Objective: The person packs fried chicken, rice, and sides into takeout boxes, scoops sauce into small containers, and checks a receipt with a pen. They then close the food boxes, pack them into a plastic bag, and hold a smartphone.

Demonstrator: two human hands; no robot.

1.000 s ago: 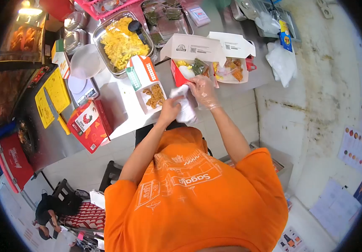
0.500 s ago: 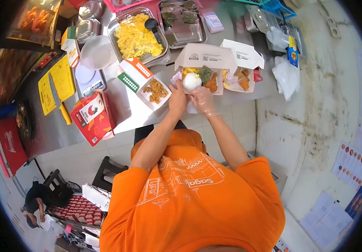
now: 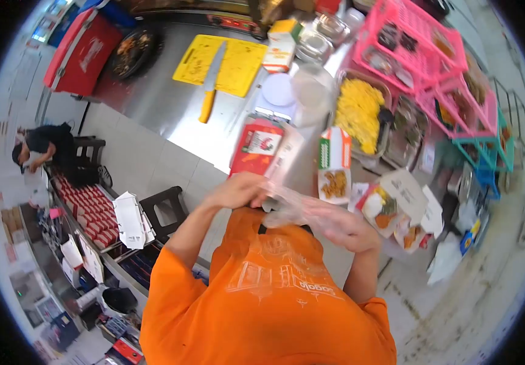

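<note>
1. The left hand (image 3: 236, 191) and right hand (image 3: 343, 226) are now hovering in front of the orange shirt (image 3: 281, 304), well apart from the open meal box (image 3: 403, 190). A half-second earlier both were working at its near edge.
2. The clear plastic glove (image 3: 285, 201), which was fitting over the right hand, is now stretching between the two hands. Judgement: the glove is coming off, so handling of the food is pausing.
3. Left fingers are curling closed, apparently gripping the glove's far end. Right fingers are pointing toward the left hand and blurring; whether they are gripping, or still sitting inside the plastic, cannot be told.
4. The meal box is lying open at the right of the counter (image 3: 159, 112), holding white rice (image 3: 372, 205) beside yellow and green food. A second open box (image 3: 432, 213) is resting just beside it, on the right.
5. The head is turning: the view is now taking in more at left, including the yellow board (image 3: 243, 72) with the knife (image 3: 212, 73) lying across it, and another person (image 3: 59, 146) bending beyond the counter.
6. Hard to make out: motion is smearing both hands and the plastic. A dark thing is showing under the glove, its nature unclear. The red box (image 3: 252, 159) is blurring too, its print unreadable. The dark frame edge is cutting off the far surroundings.
</note>
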